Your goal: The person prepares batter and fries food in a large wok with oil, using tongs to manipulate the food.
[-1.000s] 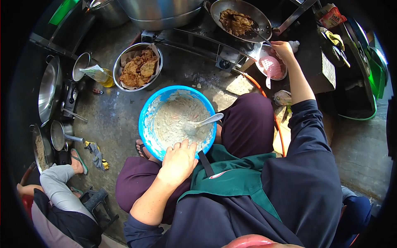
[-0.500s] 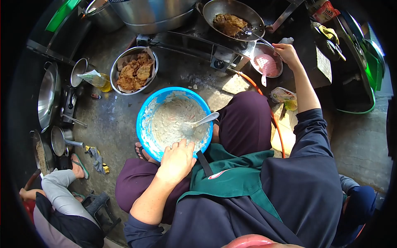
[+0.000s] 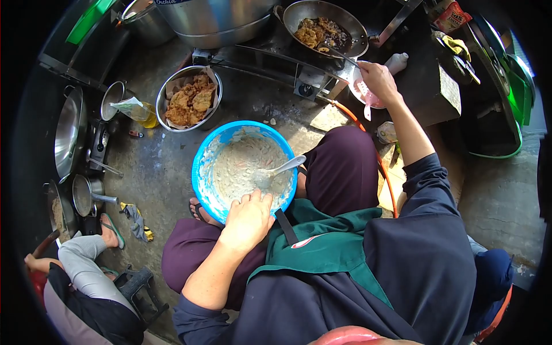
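Batter with a spoon (image 3: 287, 165) standing in it fills part of a blue basin (image 3: 199, 150) between my knees. My left hand (image 3: 248, 215) is closed over the basin's near rim, fingertips inside. In my right hand (image 3: 376, 80) is the handle of a metal spatula (image 3: 344, 56), whose end reaches into a wok (image 3: 292, 12) at the top. Fried pieces (image 3: 313, 31) lie in dark oil there, at the wok's left side. Just below my right hand is a bowl with a pink slotted ladle (image 3: 367, 99).
A steel bowl of fried food (image 3: 161, 109) stands left of the wok on the floor. An orange hose (image 3: 376, 150) runs past my right knee. A co-worker's leg (image 3: 92, 276) is at lower left, another person (image 3: 494, 282) at lower right. Pans (image 3: 70, 132) line the left side.
My right hand has moved left and slightly down with the spatula. The fried pieces in the wok have shifted and spread, showing more oil. My left hand stays on the rim.
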Available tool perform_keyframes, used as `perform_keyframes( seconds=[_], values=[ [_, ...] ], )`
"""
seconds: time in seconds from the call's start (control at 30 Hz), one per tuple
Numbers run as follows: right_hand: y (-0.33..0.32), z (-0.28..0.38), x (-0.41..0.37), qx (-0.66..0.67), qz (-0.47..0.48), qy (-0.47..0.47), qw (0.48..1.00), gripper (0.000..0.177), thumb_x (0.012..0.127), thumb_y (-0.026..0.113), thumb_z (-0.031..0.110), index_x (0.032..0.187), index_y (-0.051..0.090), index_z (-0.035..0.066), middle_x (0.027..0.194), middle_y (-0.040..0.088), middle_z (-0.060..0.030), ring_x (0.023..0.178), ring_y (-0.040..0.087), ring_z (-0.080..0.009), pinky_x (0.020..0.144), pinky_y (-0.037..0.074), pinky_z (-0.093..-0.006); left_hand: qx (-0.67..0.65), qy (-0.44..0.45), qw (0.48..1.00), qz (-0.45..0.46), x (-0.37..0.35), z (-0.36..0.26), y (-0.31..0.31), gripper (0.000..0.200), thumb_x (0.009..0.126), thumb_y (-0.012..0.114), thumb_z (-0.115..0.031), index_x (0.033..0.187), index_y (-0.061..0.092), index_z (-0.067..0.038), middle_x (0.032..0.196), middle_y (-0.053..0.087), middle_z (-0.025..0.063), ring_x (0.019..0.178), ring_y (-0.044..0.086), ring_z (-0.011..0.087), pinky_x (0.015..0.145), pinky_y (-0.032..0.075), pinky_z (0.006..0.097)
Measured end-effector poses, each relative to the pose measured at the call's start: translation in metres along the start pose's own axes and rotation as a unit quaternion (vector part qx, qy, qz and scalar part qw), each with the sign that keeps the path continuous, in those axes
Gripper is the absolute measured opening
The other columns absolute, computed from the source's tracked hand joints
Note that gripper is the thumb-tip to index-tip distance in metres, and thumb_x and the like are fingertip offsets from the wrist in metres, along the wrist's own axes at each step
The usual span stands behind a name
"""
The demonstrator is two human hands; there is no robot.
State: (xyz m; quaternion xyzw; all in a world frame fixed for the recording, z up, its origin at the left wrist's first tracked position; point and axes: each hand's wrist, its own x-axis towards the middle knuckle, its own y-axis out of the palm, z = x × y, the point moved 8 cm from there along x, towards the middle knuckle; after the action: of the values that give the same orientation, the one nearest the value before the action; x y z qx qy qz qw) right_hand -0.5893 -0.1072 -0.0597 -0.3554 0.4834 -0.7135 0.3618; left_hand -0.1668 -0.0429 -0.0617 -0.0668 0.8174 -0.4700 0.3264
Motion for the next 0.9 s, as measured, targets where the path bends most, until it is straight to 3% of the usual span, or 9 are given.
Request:
perform_keyframes(
  seconds=[0.03, 0.17, 0.37, 0.57, 0.67, 0.9],
  values=[
    [0.002, 0.004, -0.002, -0.038, -0.016, -0.033, 0.999, 0.029, 0.090, 0.046, 0.022, 0.107, 0.067, 0.011, 0.092, 0.066, -0.0188, 0.087, 0.064, -0.0335, 0.079, 0.049, -0.0427, 0.002, 0.002, 1.000, 0.000, -0.001, -0.001, 0.000, 0.051, 0.078, 0.068, -0.024, 0.122, 0.052, -0.004, 0.124, 0.052, 0.0209, 0.111, 0.054, 0.0353, 0.089, 0.045, 0.0471],
    [0.005, 0.009, -0.014, -0.111, 0.023, 0.025, 0.993, 0.033, 0.091, 0.046, 0.023, 0.118, 0.063, 0.017, 0.108, 0.063, -0.0140, 0.097, 0.062, -0.0318, 0.084, 0.049, -0.0405, 0.007, 0.007, 1.000, -0.004, -0.002, -0.002, -0.001, 0.052, 0.078, 0.068, -0.024, 0.122, 0.051, -0.004, 0.125, 0.052, 0.0206, 0.110, 0.054, 0.0350, 0.089, 0.045, 0.0470],
    [0.001, 0.005, -0.022, -0.114, -0.028, 0.003, 0.993, 0.032, 0.091, 0.046, 0.022, 0.117, 0.063, 0.017, 0.098, 0.063, -0.0154, 0.090, 0.062, -0.0351, 0.080, 0.049, -0.0451, 0.003, 0.006, 1.000, 0.001, -0.006, -0.003, -0.003, 0.052, 0.079, 0.068, -0.024, 0.123, 0.051, -0.004, 0.126, 0.051, 0.0206, 0.111, 0.053, 0.0347, 0.090, 0.045, 0.0469],
    [-0.009, 0.000, -0.031, -0.058, -0.023, 0.021, 0.998, 0.032, 0.089, 0.049, 0.021, 0.117, 0.064, 0.016, 0.097, 0.064, -0.0153, 0.092, 0.063, -0.0312, 0.082, 0.048, -0.0427, 0.007, 0.012, 1.000, -0.009, -0.008, -0.004, -0.002, 0.053, 0.078, 0.068, -0.024, 0.124, 0.050, -0.004, 0.126, 0.052, 0.0204, 0.111, 0.053, 0.0344, 0.091, 0.044, 0.0459],
    [-0.007, -0.005, -0.031, -0.033, -0.045, 0.013, 0.998, 0.031, 0.087, 0.051, 0.021, 0.115, 0.065, 0.015, 0.095, 0.066, -0.0147, 0.087, 0.064, -0.0297, 0.080, 0.048, -0.0408, 0.008, 0.015, 1.000, -0.008, -0.009, -0.005, -0.003, 0.053, 0.078, 0.068, -0.025, 0.124, 0.050, -0.004, 0.125, 0.052, 0.0204, 0.111, 0.053, 0.0344, 0.090, 0.044, 0.0456],
    [0.006, -0.021, -0.008, 0.095, 0.002, 0.062, 0.994, 0.030, 0.081, 0.055, 0.016, 0.106, 0.069, 0.009, 0.084, 0.068, -0.0161, 0.077, 0.067, -0.0277, 0.076, 0.051, -0.0352, 0.006, 0.017, 1.000, -0.006, -0.010, -0.005, -0.002, 0.053, 0.078, 0.068, -0.024, 0.124, 0.050, -0.004, 0.124, 0.052, 0.0205, 0.110, 0.054, 0.0346, 0.090, 0.044, 0.0458]
  ],
)
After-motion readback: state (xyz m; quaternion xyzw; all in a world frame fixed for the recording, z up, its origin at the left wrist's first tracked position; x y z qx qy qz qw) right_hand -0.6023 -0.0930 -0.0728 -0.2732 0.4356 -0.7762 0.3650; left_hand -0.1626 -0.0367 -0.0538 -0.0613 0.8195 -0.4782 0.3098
